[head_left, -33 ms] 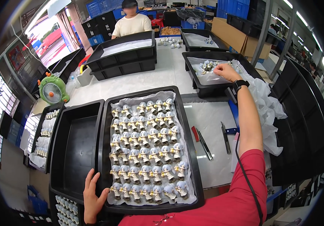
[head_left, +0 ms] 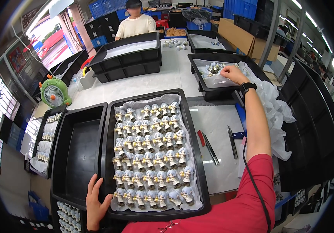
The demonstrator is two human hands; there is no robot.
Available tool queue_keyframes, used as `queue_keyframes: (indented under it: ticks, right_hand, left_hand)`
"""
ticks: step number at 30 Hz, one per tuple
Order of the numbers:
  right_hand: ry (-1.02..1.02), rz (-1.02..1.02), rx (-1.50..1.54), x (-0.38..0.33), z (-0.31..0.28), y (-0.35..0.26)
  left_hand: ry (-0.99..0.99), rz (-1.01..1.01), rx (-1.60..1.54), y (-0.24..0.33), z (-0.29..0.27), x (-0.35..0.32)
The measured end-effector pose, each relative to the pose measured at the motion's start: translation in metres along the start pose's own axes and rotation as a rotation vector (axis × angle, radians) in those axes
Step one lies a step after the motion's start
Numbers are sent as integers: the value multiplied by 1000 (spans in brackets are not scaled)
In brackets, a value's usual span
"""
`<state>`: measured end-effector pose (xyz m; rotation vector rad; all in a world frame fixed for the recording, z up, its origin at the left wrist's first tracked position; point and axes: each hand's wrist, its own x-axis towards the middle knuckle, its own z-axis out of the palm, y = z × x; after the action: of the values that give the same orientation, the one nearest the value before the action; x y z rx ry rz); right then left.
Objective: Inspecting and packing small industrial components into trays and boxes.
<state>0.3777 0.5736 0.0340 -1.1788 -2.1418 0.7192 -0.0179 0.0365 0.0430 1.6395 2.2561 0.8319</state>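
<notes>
In front of me a black tray (head_left: 195, 155) lined with white paper holds rows of small painted figurines (head_left: 149, 158) with pale blue hair and white clothes. My left hand (head_left: 96, 204) rests at the near left corner of this tray, beside the bare black tray (head_left: 79, 151), its fingers spread and holding nothing. Stretched out to the far right, my right hand (head_left: 233, 74) is over a lined black bin (head_left: 215, 93) with a jumbled heap of small parts (head_left: 214, 68). Its fingers are pinched together; whatever is between them is hidden.
Pens (head_left: 209, 147) and a blue-handled tool (head_left: 239, 134) lie right of the figurine tray. Crumpled white sheeting (head_left: 270, 108) hangs beside my right arm. A green fan (head_left: 54, 92) stands at left. Stacked bins (head_left: 130, 64) are farther back, with a person (head_left: 136, 25) behind them.
</notes>
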Motion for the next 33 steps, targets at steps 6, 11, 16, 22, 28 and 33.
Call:
queue_keyframes:
  ticks: [6, 11, 16, 22, 28, 33]
  right_hand:
    - [172, -24, -30, -5, -5, -15]
    - [206, -55, -89, -10, -15, -13]
    - [266, -4, -130, -17, -19, -26]
    - [254, 97, -156, -11, -22, -14]
    - [169, 164, -136, -3, -20, -2]
    - [110, 108, -111, -8, -20, -8]
  left_hand:
    - [5, 10, 8, -1, 0, -1]
    - [5, 13, 1, 0, 0, 0]
    - [16, 57, 54, -5, 0, -1]
    - [17, 62, 50, -5, -1, 0]
    - [19, 86, 54, -8, -2, 0]
    - [13, 73, 39, -6, -1, 1]
